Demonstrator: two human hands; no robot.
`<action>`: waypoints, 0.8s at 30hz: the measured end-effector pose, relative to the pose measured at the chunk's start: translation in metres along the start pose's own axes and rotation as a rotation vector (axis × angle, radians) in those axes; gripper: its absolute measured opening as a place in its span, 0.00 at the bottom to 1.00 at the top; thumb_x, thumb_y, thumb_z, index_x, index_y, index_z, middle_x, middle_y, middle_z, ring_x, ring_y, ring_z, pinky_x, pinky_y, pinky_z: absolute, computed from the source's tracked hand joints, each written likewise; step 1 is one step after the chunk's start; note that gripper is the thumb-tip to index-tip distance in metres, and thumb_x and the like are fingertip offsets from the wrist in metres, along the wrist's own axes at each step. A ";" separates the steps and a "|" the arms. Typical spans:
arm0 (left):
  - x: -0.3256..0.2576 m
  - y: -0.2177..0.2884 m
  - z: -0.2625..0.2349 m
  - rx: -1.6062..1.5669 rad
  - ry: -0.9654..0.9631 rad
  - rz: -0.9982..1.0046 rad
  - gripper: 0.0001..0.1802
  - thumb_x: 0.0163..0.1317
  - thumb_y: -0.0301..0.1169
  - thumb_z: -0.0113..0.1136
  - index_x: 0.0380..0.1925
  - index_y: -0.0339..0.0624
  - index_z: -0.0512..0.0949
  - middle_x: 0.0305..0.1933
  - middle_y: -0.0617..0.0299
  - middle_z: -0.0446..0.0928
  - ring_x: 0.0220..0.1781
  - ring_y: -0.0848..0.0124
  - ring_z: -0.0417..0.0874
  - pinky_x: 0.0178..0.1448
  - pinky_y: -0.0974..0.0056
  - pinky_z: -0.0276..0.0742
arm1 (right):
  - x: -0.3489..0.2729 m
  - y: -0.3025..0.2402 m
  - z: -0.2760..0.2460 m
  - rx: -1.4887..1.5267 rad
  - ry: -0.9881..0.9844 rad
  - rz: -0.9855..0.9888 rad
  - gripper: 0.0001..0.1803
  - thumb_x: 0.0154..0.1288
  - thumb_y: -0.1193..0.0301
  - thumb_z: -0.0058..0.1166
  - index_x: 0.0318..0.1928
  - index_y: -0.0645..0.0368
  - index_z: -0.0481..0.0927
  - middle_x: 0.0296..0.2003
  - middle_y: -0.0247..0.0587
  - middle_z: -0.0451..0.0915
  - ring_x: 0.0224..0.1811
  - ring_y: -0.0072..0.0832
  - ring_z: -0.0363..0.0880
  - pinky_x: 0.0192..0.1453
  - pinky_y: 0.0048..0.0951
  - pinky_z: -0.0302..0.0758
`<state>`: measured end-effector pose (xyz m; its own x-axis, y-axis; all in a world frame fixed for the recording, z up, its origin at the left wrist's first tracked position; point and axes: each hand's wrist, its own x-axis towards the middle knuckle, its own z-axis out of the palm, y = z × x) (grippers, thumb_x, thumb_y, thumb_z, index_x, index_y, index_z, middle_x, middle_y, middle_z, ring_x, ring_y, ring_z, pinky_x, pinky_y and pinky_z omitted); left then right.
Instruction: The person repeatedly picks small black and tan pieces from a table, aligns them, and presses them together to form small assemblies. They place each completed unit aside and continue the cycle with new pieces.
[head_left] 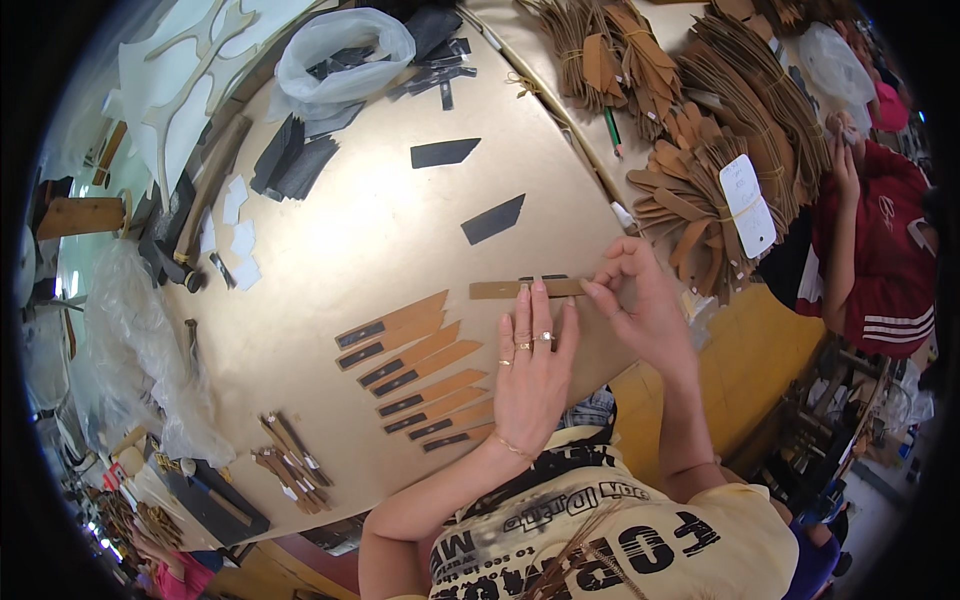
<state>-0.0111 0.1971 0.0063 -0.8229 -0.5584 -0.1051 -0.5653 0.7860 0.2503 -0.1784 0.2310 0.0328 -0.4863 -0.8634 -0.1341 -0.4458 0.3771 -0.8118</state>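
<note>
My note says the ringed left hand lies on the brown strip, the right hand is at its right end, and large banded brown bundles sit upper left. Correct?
No: in the head view, the large banded brown bundles sit at the upper right. The left hand on the brown strip and the right hand at its end are as noted.

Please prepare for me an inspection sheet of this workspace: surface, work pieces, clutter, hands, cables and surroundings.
Surface: pale tan tabletop, shiny with reflected light.
Work pieces: brown strip, lying under the left hand.
Nearby pieces: row of pointed brown pieces bearing dark patches; two separate dark pieces farther away.
Clutter: tied brown bundles at upper right; plastic bag at the top.
Left hand: fingers extended, fingertips on the strip.
Right hand: thumb and finger at the strip's right end; grip unclear.
Cables: nothing seen.
Surroundings: person in dark red at right; yellow floor.
</note>
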 end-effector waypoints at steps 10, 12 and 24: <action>0.000 -0.001 -0.003 0.031 -0.001 0.005 0.28 0.64 0.28 0.52 0.67 0.46 0.69 0.78 0.41 0.54 0.79 0.50 0.57 0.77 0.47 0.58 | -0.001 0.006 0.003 -0.081 0.011 -0.050 0.17 0.61 0.79 0.63 0.47 0.61 0.70 0.29 0.34 0.76 0.33 0.27 0.72 0.41 0.28 0.71; 0.001 -0.001 -0.003 0.015 -0.009 0.003 0.29 0.64 0.28 0.52 0.67 0.46 0.69 0.78 0.41 0.54 0.79 0.50 0.57 0.77 0.47 0.58 | 0.000 0.006 0.003 -0.088 0.008 -0.058 0.15 0.61 0.79 0.63 0.45 0.61 0.72 0.29 0.35 0.76 0.32 0.28 0.73 0.40 0.30 0.71; 0.002 -0.008 -0.008 -0.098 0.033 0.039 0.28 0.64 0.28 0.52 0.66 0.43 0.69 0.76 0.41 0.58 0.78 0.48 0.59 0.75 0.46 0.59 | -0.017 0.006 0.012 -0.542 0.004 -0.328 0.19 0.54 0.74 0.62 0.47 0.43 0.87 0.41 0.32 0.75 0.48 0.31 0.74 0.54 0.39 0.65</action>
<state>-0.0079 0.1875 0.0121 -0.8409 -0.5377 -0.0617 -0.5232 0.7786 0.3465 -0.1641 0.2438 0.0232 -0.2619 -0.9621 0.0761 -0.8889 0.2098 -0.4071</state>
